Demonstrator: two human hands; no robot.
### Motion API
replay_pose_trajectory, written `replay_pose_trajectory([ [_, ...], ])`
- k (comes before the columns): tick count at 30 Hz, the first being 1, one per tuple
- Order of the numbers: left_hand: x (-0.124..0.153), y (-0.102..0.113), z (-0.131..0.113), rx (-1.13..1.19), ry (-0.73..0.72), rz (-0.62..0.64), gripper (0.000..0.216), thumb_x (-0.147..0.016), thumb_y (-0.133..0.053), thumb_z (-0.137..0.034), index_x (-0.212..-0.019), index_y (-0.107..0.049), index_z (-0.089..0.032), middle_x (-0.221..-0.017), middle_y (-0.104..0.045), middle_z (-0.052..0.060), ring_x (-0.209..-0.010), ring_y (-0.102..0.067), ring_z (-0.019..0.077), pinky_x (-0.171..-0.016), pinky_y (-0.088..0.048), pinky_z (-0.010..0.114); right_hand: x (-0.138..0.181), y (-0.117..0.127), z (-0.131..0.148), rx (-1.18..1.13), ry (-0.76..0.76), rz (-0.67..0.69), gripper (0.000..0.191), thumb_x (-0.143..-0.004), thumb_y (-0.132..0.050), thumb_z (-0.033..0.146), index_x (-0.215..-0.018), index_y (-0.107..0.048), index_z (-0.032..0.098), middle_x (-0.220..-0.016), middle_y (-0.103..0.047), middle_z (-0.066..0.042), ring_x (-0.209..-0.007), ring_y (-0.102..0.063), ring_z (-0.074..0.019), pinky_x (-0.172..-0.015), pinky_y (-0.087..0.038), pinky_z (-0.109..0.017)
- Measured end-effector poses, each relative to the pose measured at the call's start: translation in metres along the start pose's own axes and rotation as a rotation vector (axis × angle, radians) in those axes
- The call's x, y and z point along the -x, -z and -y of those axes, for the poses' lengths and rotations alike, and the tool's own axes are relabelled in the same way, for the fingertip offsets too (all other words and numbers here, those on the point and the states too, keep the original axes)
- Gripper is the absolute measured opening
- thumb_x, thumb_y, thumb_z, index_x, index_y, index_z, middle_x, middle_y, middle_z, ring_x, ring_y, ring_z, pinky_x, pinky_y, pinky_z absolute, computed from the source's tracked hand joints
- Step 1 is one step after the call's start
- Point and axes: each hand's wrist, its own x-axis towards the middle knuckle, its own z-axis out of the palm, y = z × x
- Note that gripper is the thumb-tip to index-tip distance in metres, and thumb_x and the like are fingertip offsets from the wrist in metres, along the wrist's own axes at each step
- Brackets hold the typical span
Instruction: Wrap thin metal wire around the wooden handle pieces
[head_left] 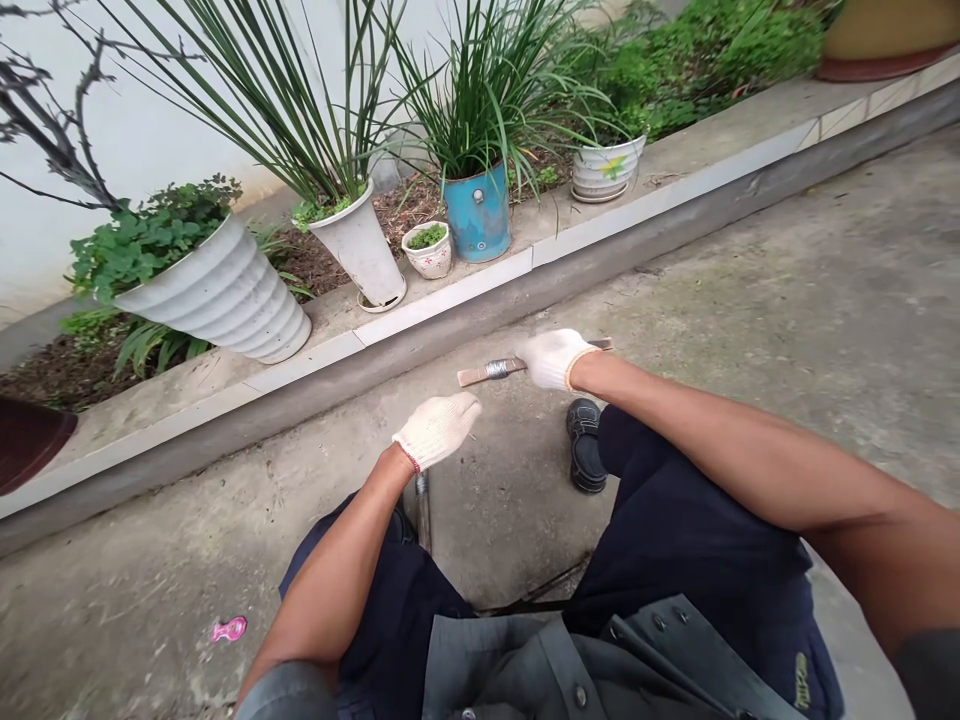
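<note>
Both my hands wear white knit gloves. My right hand [553, 357] is closed round a flat wooden-handled tool [491, 370] with a metal band wrapped near its left end; the tool lies level and points left. My left hand [437, 428] hovers just below and left of it, fingers curled loosely, and holds nothing I can see. A thin dark rod [421, 510] shows under the left wrist, running down between my knees. I sit with dark trousers and a black shoe [585, 445] on the concrete ground.
A raised tiled kerb [465, 290] runs across ahead. On it stand a ribbed white pot [225, 295], a tall white pot [364, 250], a small flowered pot [429, 252], a blue pot [478, 215] and a white bowl pot [606, 168]. A pink scrap [229, 629] lies on the ground.
</note>
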Motion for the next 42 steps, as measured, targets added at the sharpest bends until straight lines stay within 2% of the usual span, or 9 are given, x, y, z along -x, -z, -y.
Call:
replay_pose_trajectory([
  [7, 0.001, 0.007, 0.004, 0.026, 0.008, 0.025, 0.039, -0.104, -0.03, -0.04, -0.1, -0.066, -0.024, -0.099, -0.071, 0.006, -0.086, -0.066, 0.02, -0.072, -0.042, 0.027, 0.014, -0.006, 0.012, 0.102, 0.331, 0.162, 0.028, -0.067, -0.064, 0.016, -0.092, -0.074, 0.017, -0.087, -0.073, -0.013, -0.079, -0.067, -0.0251, -0.068, -0.044, -0.031],
  [13, 0.006, 0.014, 0.012, 0.117, -0.099, 0.047, 0.034, -0.101, -0.036, -0.037, -0.098, -0.066, -0.023, -0.096, -0.068, 0.002, -0.083, -0.062, 0.0166, -0.074, -0.042, 0.025, 0.018, -0.004, -0.005, -0.253, 0.558, 0.334, 0.017, -0.067, -0.065, 0.033, -0.078, -0.065, 0.021, -0.066, -0.062, 0.003, -0.06, -0.054, -0.0136, -0.056, -0.034, -0.024],
  [15, 0.007, 0.013, 0.013, 0.191, -0.115, 0.037, 0.031, -0.099, -0.041, -0.038, -0.097, -0.066, -0.021, -0.092, -0.068, 0.001, -0.08, -0.061, 0.016, -0.072, -0.042, 0.024, 0.021, 0.002, -0.008, -0.402, 0.541, 0.314, 0.018, -0.068, -0.066, 0.035, -0.078, -0.063, 0.02, -0.066, -0.062, 0.004, -0.06, -0.052, -0.0122, -0.055, -0.032, -0.023],
  [20, 0.003, 0.007, 0.007, 0.256, 0.066, 0.022, 0.046, -0.103, -0.029, -0.042, -0.084, -0.065, -0.02, -0.074, -0.066, 0.001, -0.067, -0.059, 0.0162, -0.067, -0.041, 0.026, 0.021, 0.015, -0.003, -0.541, 0.369, 0.055, 0.027, -0.076, -0.063, 0.046, -0.08, -0.06, 0.019, -0.07, -0.065, 0.001, -0.064, -0.054, -0.0128, -0.058, -0.034, -0.023],
  [27, 0.002, 0.001, -0.002, 0.245, 0.027, 0.058, 0.038, -0.102, -0.033, -0.037, -0.086, -0.064, -0.022, -0.076, -0.068, 0.001, -0.068, -0.061, 0.0166, -0.065, -0.04, 0.026, -0.002, 0.005, -0.005, -0.215, 0.092, -0.195, 0.029, -0.083, -0.057, 0.042, -0.098, -0.068, 0.02, -0.087, -0.072, -0.011, -0.078, -0.065, -0.0223, -0.065, -0.039, -0.028],
  [30, 0.001, -0.002, 0.0, 0.192, -0.001, 0.055, 0.037, -0.102, -0.033, -0.037, -0.09, -0.064, -0.023, -0.078, -0.068, 0.001, -0.068, -0.061, 0.0167, -0.064, -0.039, 0.026, -0.005, -0.004, -0.005, -0.036, 0.048, -0.073, 0.029, -0.075, -0.062, 0.027, -0.101, -0.071, 0.017, -0.091, -0.072, -0.017, -0.082, -0.067, -0.0276, -0.069, -0.043, -0.033],
  [34, -0.001, -0.006, 0.005, 0.074, -0.057, 0.034, 0.038, -0.103, -0.031, -0.039, -0.098, -0.066, -0.024, -0.093, -0.071, 0.004, -0.078, -0.064, 0.0181, -0.069, -0.04, 0.027, 0.0, -0.017, 0.0, 0.05, 0.252, 0.217, 0.027, -0.061, -0.067, 0.018, -0.087, -0.074, 0.018, -0.084, -0.072, -0.012, -0.077, -0.066, -0.0256, -0.068, -0.043, -0.034],
  [38, -0.001, -0.003, 0.009, 0.074, -0.086, 0.057, 0.037, -0.103, -0.031, -0.038, -0.101, -0.065, -0.025, -0.101, -0.071, 0.002, -0.086, -0.065, 0.0168, -0.072, -0.041, 0.025, 0.006, -0.021, 0.0, -0.059, 0.512, 0.356, 0.016, -0.06, -0.066, 0.025, -0.074, -0.068, 0.019, -0.062, -0.062, 0.0, -0.061, -0.057, -0.0162, -0.059, -0.038, -0.028],
  [42, 0.003, -0.001, 0.014, 0.14, -0.183, 0.047, 0.027, -0.101, -0.039, -0.034, -0.099, -0.064, -0.023, -0.099, -0.069, 0.001, -0.086, -0.064, 0.0155, -0.073, -0.041, 0.023, 0.012, -0.012, -0.006, -0.366, 0.57, 0.421, 0.02, -0.064, -0.066, 0.031, -0.079, -0.065, 0.018, -0.064, -0.061, 0.003, -0.06, -0.055, -0.0132, -0.055, -0.035, -0.024],
])
